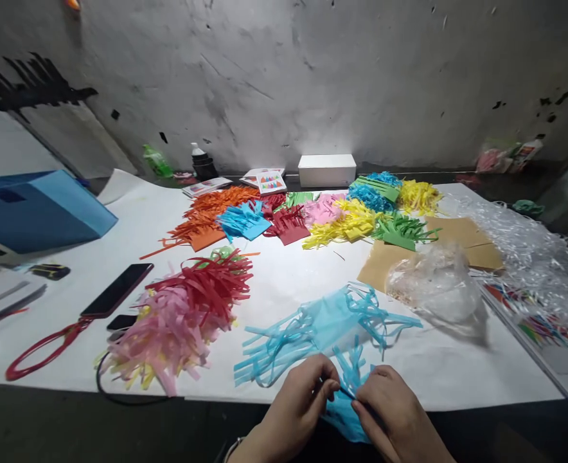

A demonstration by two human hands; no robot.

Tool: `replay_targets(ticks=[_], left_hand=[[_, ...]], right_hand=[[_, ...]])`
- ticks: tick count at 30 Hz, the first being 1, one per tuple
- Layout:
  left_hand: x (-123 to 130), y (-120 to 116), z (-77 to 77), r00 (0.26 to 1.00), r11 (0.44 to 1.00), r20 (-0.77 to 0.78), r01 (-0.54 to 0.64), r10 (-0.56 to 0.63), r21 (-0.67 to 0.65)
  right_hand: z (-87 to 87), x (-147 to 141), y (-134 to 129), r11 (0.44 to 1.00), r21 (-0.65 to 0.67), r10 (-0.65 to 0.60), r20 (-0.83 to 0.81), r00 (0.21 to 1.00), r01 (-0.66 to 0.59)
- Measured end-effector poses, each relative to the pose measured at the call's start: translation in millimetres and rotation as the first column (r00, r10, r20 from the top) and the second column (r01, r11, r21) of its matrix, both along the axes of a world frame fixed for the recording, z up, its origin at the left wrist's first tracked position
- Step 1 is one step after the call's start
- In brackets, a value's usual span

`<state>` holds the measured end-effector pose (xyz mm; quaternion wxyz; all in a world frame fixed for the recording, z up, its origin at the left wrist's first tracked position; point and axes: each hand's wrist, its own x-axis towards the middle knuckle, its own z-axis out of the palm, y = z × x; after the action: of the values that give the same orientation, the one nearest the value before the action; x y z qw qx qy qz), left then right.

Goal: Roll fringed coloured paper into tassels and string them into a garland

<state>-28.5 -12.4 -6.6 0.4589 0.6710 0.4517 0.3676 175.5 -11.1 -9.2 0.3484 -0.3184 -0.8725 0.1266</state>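
Note:
My left hand (306, 395) and my right hand (392, 405) are close together at the table's near edge. Both are closed, pinching a narrow twisted middle of blue tissue paper fringe (346, 421). Its loose strips stick up behind my fingers, and a wider part hangs below them. Just beyond, a lighter blue fringed tissue sheet (335, 318) lies spread flat, cut into strips at both ends. To the left sits a heap of fringed tissue, with red fringe (216, 283) on top and pink fringe (178, 328) lower down.
Orange fringe (221, 209), yellow fringe (346, 222) and green fringe (402, 228) line the back, before a white box (327, 170). A phone (117, 290) with a red strap lies left. On the right are a crumpled clear bag (435, 286), brown paper (467, 238) and clear plastic strips (529, 251).

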Motion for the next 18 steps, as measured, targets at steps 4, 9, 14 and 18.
replay_targets(ticks=[4,9,14,18], left_hand=[[-4,-9,-8.6,0.924,0.980,0.371,-0.022,0.096,-0.198],[-25,9,-4.5,0.739,0.885,0.487,-0.405,0.466,-0.232],[-132,54,30.1,0.345,0.395,0.460,-0.919,0.818,-0.012],[-181,77,39.8,0.168,0.114,0.435,-0.982,0.885,0.149]], right_hand=[[-4.1,-19,5,0.997,-0.071,0.005,-0.067,0.998,-0.009],[-18.5,-43,26,0.999,0.012,0.032,-0.078,0.996,-0.031],[-33.4,-44,77,0.969,0.242,-0.082,0.118,0.990,0.051],[-49.6,-56,116,0.945,0.327,-0.100,0.317,0.943,-0.010]])
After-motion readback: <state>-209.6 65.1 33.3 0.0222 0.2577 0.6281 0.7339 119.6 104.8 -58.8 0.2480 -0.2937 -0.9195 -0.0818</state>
